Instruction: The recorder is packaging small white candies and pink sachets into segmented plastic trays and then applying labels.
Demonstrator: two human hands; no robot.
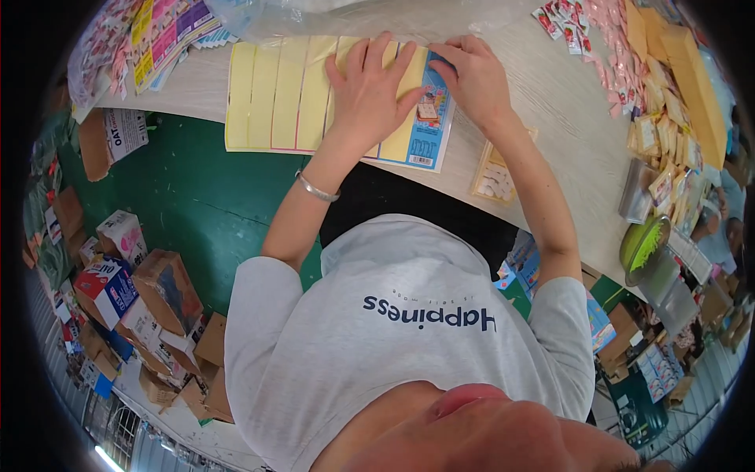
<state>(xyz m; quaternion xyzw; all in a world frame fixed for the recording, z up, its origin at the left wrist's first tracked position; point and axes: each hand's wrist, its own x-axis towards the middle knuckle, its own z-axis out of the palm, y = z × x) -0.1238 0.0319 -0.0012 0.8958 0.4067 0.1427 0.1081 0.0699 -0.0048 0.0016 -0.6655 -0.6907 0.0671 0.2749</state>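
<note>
Several pale yellow sheets (263, 94) with thin coloured edges lie overlapped in a row on the table, in front of me. At the row's right end is a blue printed sheet (425, 148) with a picture and a white border. My left hand (371, 98) rests flat on the yellow sheets, fingers spread, with a silver bangle on the wrist. My right hand (476, 82) is closed at the top right corner of the blue printed sheet, thumb and forefinger pinched at its edge. The other right fingers are curled and partly hidden.
A small flat yellow-edged pack (495, 175) lies beneath my right forearm. Clear plastic film (377, 17) covers the far edge. Printed sheets (169, 35) lie at far left; small yellow packs (668, 130) and a green bowl (641, 245) are at right. Cardboard boxes (167, 291) crowd the floor at left.
</note>
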